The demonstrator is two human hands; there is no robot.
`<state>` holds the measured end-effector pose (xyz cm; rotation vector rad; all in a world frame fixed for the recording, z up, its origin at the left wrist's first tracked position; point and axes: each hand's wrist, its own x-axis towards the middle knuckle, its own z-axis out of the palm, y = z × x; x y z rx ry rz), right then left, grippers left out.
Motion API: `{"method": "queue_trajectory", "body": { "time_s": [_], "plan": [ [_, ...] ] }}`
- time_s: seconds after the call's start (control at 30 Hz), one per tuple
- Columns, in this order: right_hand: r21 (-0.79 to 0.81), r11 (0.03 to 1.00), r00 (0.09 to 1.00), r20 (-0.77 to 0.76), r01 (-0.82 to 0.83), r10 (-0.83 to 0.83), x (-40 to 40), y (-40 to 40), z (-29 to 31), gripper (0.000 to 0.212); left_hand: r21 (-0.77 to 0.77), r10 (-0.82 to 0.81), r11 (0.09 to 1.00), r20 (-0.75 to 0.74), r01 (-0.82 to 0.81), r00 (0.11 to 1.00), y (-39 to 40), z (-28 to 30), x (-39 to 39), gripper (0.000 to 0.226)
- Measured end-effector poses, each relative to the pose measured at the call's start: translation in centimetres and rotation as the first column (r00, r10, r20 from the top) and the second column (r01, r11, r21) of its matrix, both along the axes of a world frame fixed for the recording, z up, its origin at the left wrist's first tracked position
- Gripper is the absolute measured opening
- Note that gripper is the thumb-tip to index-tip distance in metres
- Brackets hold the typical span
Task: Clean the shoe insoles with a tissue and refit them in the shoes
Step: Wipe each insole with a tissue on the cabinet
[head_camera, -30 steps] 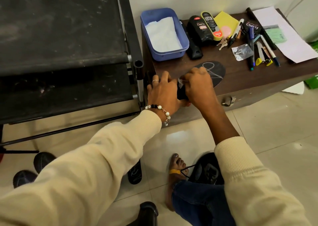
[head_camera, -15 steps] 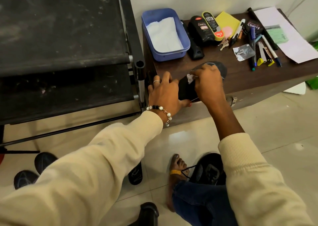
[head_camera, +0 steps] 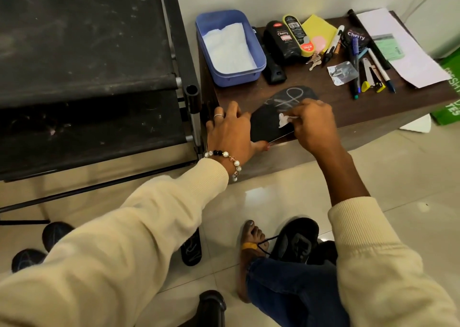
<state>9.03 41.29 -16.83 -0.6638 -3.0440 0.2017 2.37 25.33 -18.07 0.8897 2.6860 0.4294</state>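
A black insole [head_camera: 271, 117] with a pale looped logo lies on the brown table [head_camera: 311, 83] near its front edge. My left hand [head_camera: 230, 132] grips the insole's heel end, thumb under the table edge. My right hand [head_camera: 311, 124] pinches a small crumpled white tissue [head_camera: 283, 120] and presses it on the insole's middle. A second insole [head_camera: 191, 250] lies on the floor, partly hidden by my left sleeve. A black laced shoe [head_camera: 296, 242] sits on the floor beside my foot.
A blue tub [head_camera: 258, 63] holding white tissues stands at the table's back left. Shoe polish bottles [head_camera: 281, 42], a yellow cloth, keys, pens and papers fill the back right. A dark metal rack [head_camera: 87, 78] stands left. Dark shoe toes [head_camera: 56, 232] show at lower left.
My right hand has drawn the tissue back from the insole's toe toward its middle, so the logo shows again. My left hand has stayed on the heel end.
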Motion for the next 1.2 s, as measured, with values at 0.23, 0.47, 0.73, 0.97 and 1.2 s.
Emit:
{"method": "queue_trajectory", "body": {
  "time_s": [0.23, 0.47, 0.73, 0.97, 1.2],
  "plan": [
    [-0.066, 0.97, 0.972, 0.006, -0.234, 0.235, 0.5, -0.6, 0.3, 0.028, -0.011, 0.007, 1.0, -0.003, -0.007, 1.0, 0.1, -0.1, 0.0, 0.074],
    [0.004, 1.0, 0.999, -0.027, 0.031, -0.031, 1.3, 0.7, -0.6, 0.027, -0.015, 0.01, 1.0, 0.006, -0.01, 1.0, 0.2, 0.3, 0.1, 0.076],
    [-0.117, 0.975, 0.981, -0.057, -0.191, 0.185, 2.2, 0.2, 0.9, 0.025, -0.063, -0.026, 0.998, -0.049, 0.023, 0.998, 0.4, 0.2, 0.3, 0.078],
    [-0.065, 0.988, 0.989, -0.054, 0.137, -0.141, 3.0, 2.8, -0.2, 0.025, -0.04, -0.11, 0.993, -0.052, 0.108, 0.993, 0.5, 0.2, -0.3, 0.08],
    [-0.073, 0.993, 0.995, 0.027, -0.095, 0.098, 2.1, 0.7, -0.2, 0.027, -0.018, -0.115, 0.993, -0.065, 0.114, 0.991, 0.7, -0.1, -0.1, 0.078]
  ]
}}
